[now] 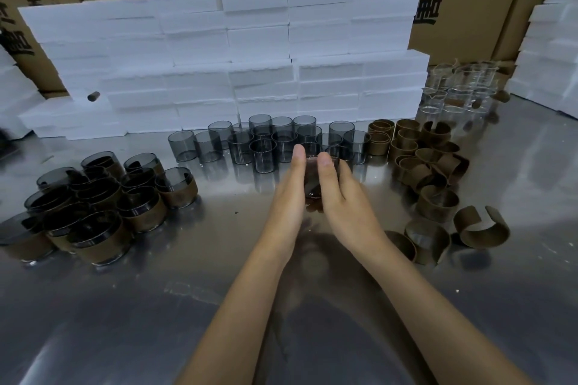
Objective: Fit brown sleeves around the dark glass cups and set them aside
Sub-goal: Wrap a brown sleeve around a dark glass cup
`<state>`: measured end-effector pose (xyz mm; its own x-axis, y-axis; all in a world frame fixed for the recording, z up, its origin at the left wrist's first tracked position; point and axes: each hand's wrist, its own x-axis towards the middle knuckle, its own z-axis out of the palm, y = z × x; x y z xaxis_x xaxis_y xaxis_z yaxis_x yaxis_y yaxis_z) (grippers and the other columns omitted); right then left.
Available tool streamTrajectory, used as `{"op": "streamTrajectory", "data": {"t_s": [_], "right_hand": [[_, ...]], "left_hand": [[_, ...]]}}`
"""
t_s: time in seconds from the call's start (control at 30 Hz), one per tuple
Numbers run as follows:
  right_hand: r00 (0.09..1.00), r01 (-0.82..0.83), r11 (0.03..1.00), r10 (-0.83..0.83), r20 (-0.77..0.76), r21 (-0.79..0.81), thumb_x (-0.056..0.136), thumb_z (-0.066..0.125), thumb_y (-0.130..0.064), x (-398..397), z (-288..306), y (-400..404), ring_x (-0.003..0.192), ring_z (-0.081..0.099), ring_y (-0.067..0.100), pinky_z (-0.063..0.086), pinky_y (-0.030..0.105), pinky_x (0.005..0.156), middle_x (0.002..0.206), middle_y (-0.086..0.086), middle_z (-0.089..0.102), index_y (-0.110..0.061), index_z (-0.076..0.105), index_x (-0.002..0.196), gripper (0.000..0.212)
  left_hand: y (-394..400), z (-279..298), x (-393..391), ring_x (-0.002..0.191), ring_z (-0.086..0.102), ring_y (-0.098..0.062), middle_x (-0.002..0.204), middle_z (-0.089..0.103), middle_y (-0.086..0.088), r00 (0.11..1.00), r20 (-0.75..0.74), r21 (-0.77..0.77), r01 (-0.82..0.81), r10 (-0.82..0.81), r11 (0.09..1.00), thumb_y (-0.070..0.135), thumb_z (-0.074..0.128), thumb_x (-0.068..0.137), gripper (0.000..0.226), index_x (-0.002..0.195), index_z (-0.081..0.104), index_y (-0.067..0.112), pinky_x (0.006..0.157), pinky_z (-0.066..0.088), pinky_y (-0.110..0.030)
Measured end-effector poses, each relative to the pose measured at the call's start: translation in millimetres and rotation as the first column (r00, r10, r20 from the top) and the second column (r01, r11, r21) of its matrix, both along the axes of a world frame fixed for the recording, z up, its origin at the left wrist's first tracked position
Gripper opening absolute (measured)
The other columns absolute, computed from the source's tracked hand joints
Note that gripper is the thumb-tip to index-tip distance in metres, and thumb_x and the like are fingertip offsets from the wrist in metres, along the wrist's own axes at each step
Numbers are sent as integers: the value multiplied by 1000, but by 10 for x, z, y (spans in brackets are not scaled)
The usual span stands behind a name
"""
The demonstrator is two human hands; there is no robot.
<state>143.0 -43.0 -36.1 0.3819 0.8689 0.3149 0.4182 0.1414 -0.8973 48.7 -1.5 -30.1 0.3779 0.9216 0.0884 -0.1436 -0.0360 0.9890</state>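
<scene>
Left hand and right hand press flat-fingered on a dark glass cup in brown sleeve, above the steel table. Judged: squeeze evenly, seat the sleeve square.

Bare forearms, no sleeves; left hand, right hand.

Packing workshop — stacked cartons (foam blocks too).
</scene>
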Motion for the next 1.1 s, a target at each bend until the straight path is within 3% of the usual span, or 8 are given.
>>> {"op": "streamTrajectory", "data": {"t_s": [0.17, 0.23, 0.4, 0.53, 0.67, 0.87, 0.97, 1.1], "right_hand": [[997, 71, 996, -73, 36, 47, 92, 14, -76, 11, -28, 7, 74, 70, 3, 56, 36, 75, 76, -4, 71, -25, 62, 101, 71], [997, 78, 995, -78, -10, 58, 99, 17, -66, 12, -46, 21, 68, 73, 10, 61, 44, 73, 75, 1, 73, -18, 66, 103, 69], [993, 115, 990, -113, -31, 82, 110, 29, -45, 50, -71, 43, 67, 74, 18, 62, 43, 64, 80, 4, 74, -16, 66, 101, 48], [942, -30, 999, 32, -334, 11, 102, 48, -55, 33, 19, 44, 65, 76, 22, 55, 24, 54, 84, 10, 77, -18, 67, 104, 42], [764, -326, 944, 232, -602, -50, 74, 61, -80, 6, 89, 59, 93, 77, 25, 59, 34, 75, 107, 8, 78, -20, 67, 125, 78], [706, -396, 918, 313, -635, 13, 79, 71, -69, 13, 100, 31, 105, 74, 23, 59, 37, 91, 113, 10, 77, -23, 76, 112, 57], [758, -318, 948, 259, -599, 9, 75, 67, -73, -52, 105, 1, 102, 75, 22, 60, 39, 89, 109, 7, 78, -20, 73, 118, 69], [872, -185, 982, 178, -456, 29, 80, 48, -80, -60, 98, -1, 93, 77, 13, 62, 28, 76, 101, 2, 80, -19, 72, 117, 75]], "left_hand": [[-21, 13, 26, 100, 68, -22, 106, 68, -2, 976, -38, 41, -212, 213, 976, 85, 40, 85, 67, 107, 60, 25, 94, 56, -41], [-19, 25, 24, 85, 66, -23, 92, 68, -6, 970, -5, 26, -242, 242, 970, 71, 44, 94, 58, 104, 61, 17, 82, 55, -41], [-4, 22, 3, 74, 69, -14, 73, 73, 3, 960, 17, 32, -280, 280, 959, 51, 46, 105, 47, 86, 73, 17, 81, 57, -36], [36, 45, -41, 67, 68, -5, 69, 74, 6, 947, 54, -52, -314, 317, 948, 44, 49, 106, 42, 84, 73, 18, 64, 55, -18], [24, 62, -46, 57, 56, 7, 73, 63, 9, 909, 56, 47, -416, 413, 908, 30, 50, 108, 30, 83, 63, 19, 56, 43, -10], [-42, 82, -59, 74, 60, -12, 65, 64, 6, 910, 4, 216, -405, 414, 888, 39, 49, 107, 51, 64, 59, 14, 73, 48, -35], [-133, 129, -63, 110, 65, -28, 90, 74, -7, 937, -15, 200, -340, 350, 919, 64, 45, 95, 58, 76, 73, 16, 97, 52, -48], [-147, 173, -14, 114, 60, -37, 88, 67, -3, 947, -95, 235, -278, 306, 932, 72, 44, 89, 51, 64, 68, 34, 104, 46, -57]]}}
